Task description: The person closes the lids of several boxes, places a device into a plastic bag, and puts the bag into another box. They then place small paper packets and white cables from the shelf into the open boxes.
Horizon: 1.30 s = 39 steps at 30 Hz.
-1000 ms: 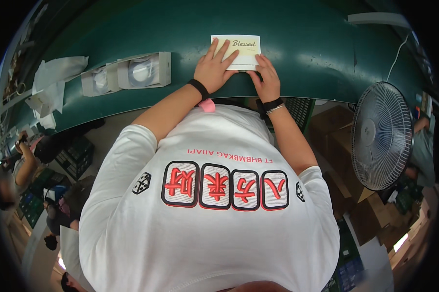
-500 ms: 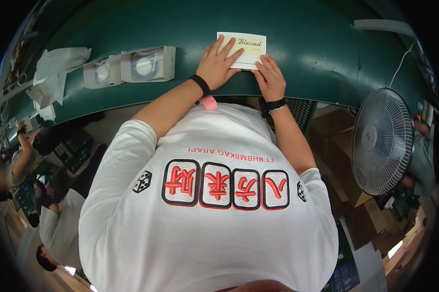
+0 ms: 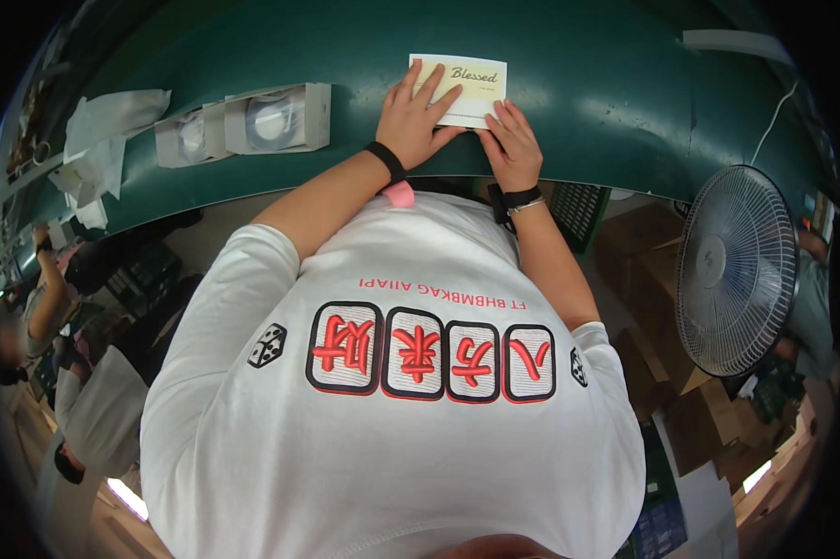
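A white card [image 3: 478, 98] with a pale yellow panel and dark script lies on the green worktable [image 3: 588, 121]. My left hand [image 3: 415, 121] is open, its fingers spread flat over the card's left part and its thumb by the lower edge. At the lower right corner, my right hand [image 3: 513, 149] touches the card with outstretched fingers, its thumb along the bottom edge. Both palms face down. Whatever lies under the card is hidden.
Left of my hands stand two open white boxes [image 3: 320, 116] holding clear round items, with crumpled white wrapping [image 3: 103, 140] beyond. A fan [image 3: 737, 270] stands at the right, near cardboard boxes [image 3: 643, 238]. Below the table edge is a green crate [image 3: 578, 214]. Other people [image 3: 108, 410] are at the left.
Both hands and the card appear slightly higher and further left in the picture, as do the boxes. The hands keep nearly the same pose on the card. A person at the left has shifted.
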### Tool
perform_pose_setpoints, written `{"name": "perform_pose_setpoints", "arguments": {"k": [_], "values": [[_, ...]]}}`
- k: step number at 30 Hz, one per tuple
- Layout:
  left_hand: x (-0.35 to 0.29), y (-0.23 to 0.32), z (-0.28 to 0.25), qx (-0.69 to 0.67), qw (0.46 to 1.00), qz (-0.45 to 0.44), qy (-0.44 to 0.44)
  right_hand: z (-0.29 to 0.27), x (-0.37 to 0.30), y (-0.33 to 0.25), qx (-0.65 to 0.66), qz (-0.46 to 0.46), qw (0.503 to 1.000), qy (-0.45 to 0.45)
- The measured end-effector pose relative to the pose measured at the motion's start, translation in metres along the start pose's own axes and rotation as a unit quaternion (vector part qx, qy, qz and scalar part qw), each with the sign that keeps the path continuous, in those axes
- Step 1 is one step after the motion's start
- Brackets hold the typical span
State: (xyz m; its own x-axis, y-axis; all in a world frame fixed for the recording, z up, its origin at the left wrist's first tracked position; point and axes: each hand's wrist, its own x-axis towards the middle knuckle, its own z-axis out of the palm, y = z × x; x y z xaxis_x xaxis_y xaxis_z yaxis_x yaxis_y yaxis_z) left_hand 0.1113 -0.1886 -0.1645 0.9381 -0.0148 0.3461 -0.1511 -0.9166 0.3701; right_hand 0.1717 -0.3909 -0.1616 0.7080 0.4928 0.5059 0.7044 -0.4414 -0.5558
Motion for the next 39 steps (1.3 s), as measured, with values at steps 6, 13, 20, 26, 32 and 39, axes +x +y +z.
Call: {"name": "perform_pose_setpoints", "arguments": {"k": [6, 13, 20, 26, 32, 39], "values": [[0.0, -0.006, 0.0, -0.016, 1.0, 0.01, -0.008, 0.0, -0.001, 0.002, -0.012, -0.014, 1.0, -0.01], [0.003, -0.01, -0.014, -0.012, 0.997, 0.038, -0.072, -0.008, -0.001, 0.01, 0.001, -0.01, 0.999, -0.032], [0.012, -0.045, -0.034, -0.033, 0.974, 0.133, -0.178, -0.008, -0.003, 0.011, 0.008, 0.015, 0.999, -0.029], [0.009, -0.045, -0.032, 0.041, 0.973, 0.159, -0.162, -0.006, -0.005, 0.01, 0.002, 0.016, 0.999, -0.032], [0.008, -0.044, -0.032, 0.043, 0.97, 0.138, -0.195, -0.006, -0.004, 0.013, -0.002, 0.008, 0.999, -0.032], [0.004, -0.046, -0.025, 0.085, 0.967, 0.166, -0.175, -0.009, -0.007, 0.024, -0.022, -0.038, 0.998, -0.045]]}}
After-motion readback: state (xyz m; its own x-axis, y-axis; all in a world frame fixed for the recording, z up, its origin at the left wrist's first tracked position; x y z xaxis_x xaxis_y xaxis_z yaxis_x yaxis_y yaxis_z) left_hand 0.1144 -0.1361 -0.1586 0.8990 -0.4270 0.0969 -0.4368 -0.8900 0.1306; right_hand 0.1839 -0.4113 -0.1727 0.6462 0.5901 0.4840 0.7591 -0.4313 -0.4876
